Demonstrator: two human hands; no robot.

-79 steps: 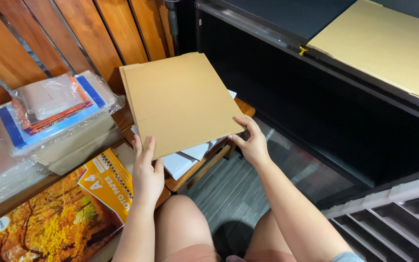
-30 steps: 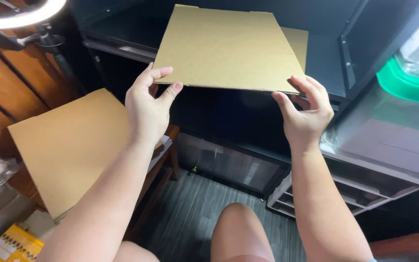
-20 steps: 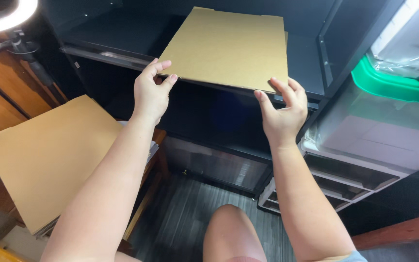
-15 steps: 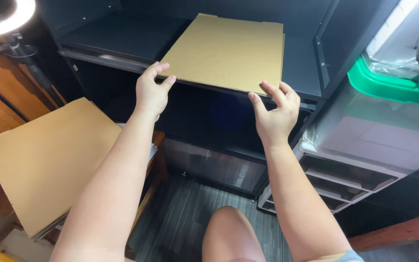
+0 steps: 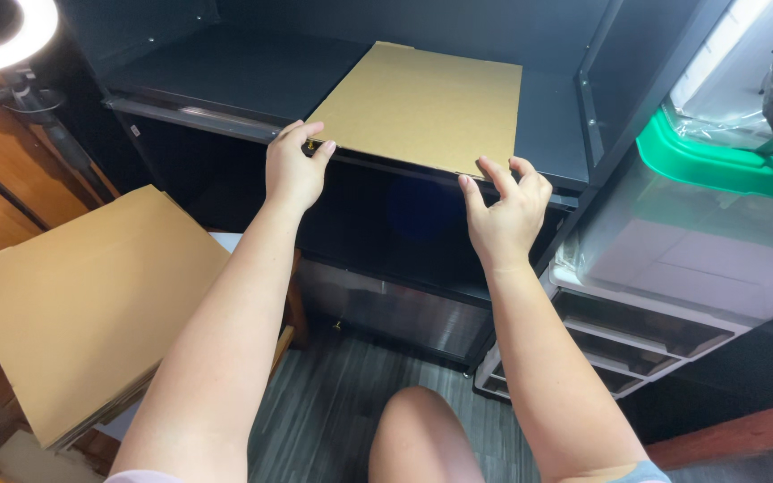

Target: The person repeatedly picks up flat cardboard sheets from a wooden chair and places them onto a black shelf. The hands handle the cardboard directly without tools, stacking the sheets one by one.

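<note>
Placing step: cardboard sheet (image 5: 427,105) lay flat on the black shelf (image 5: 225,76), upper centre. Left hand (image 5: 293,170) touched its near corner; right hand (image 5: 505,215), fingers spread, hovered at its edge. Next likely: square it up.

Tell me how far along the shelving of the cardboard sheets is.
Nearly placed: one cardboard sheet lies flat on the black shelf. In hand: left hand touches its front corner, right hand hovers open at its edge. Left: another sheet rests lower left.
</note>
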